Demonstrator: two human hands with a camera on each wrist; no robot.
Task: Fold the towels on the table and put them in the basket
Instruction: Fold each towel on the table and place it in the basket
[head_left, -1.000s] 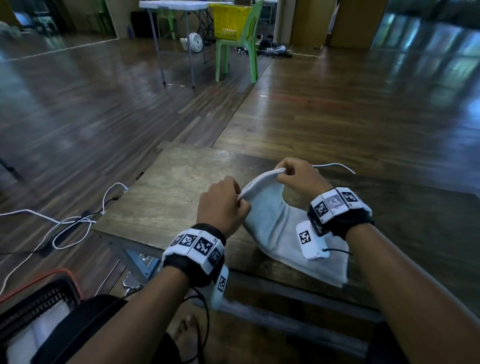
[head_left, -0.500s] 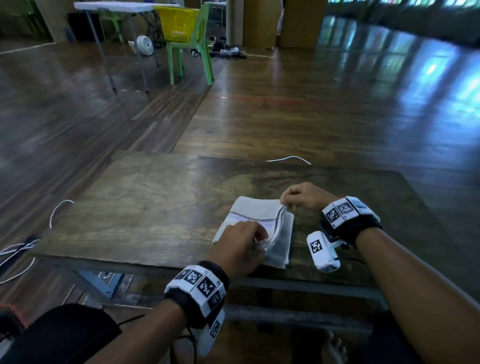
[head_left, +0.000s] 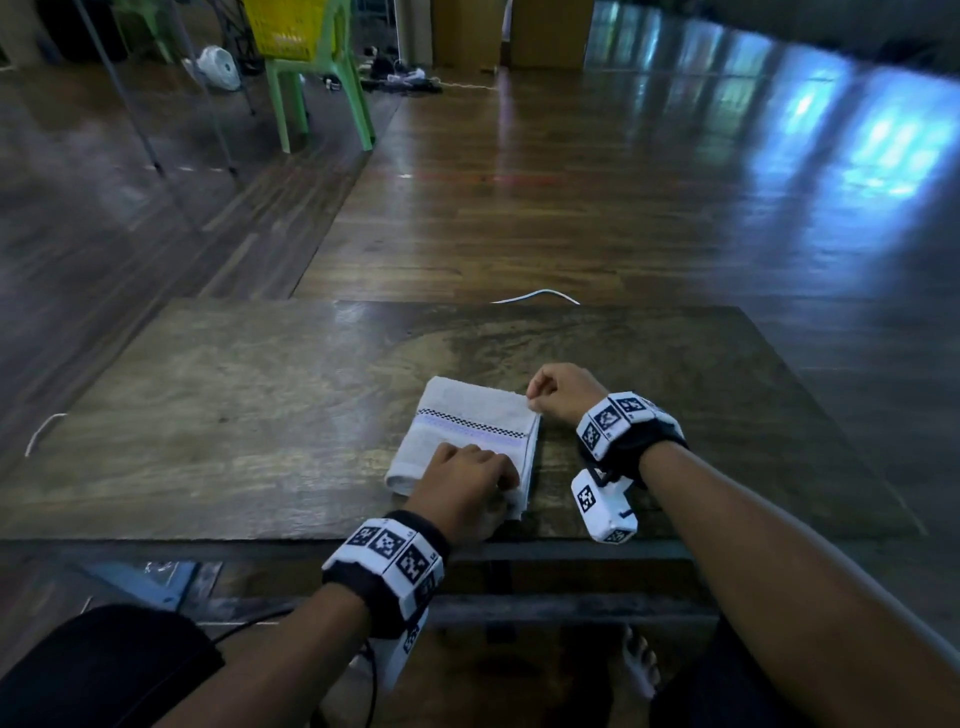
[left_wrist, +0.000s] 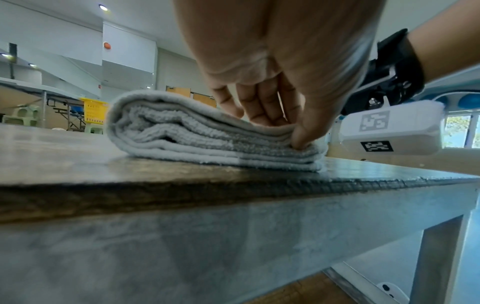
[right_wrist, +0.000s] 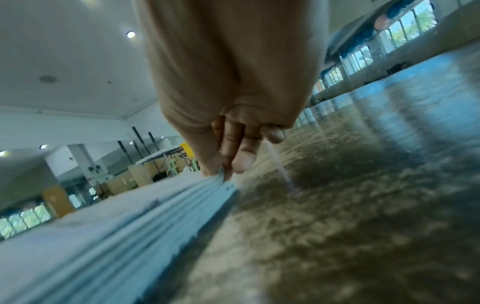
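A pale grey towel (head_left: 470, 434) with a checked stripe lies folded in several layers on the dark wooden table (head_left: 260, 395), near its front edge. My left hand (head_left: 467, 488) pinches the towel's near right corner; the left wrist view shows thumb and fingers closed on the stacked layers of the towel (left_wrist: 187, 131). My right hand (head_left: 561, 389) pinches the far right corner, and in the right wrist view its fingertips (right_wrist: 223, 170) grip the layered edge of the towel (right_wrist: 130, 222). No basket for the towels is in view.
A white cable (head_left: 535, 296) hangs over the table's far edge and another (head_left: 41, 434) lies off its left side. A green chair (head_left: 322, 83) carrying a yellow basket (head_left: 285, 26) stands far back on the wooden floor. My knees sit below the table's front edge.
The towel, held up and hanging between my hands a second ago, has been folded over and laid flat on the table. Both hands have come down with it, still pinching its right-hand corners.
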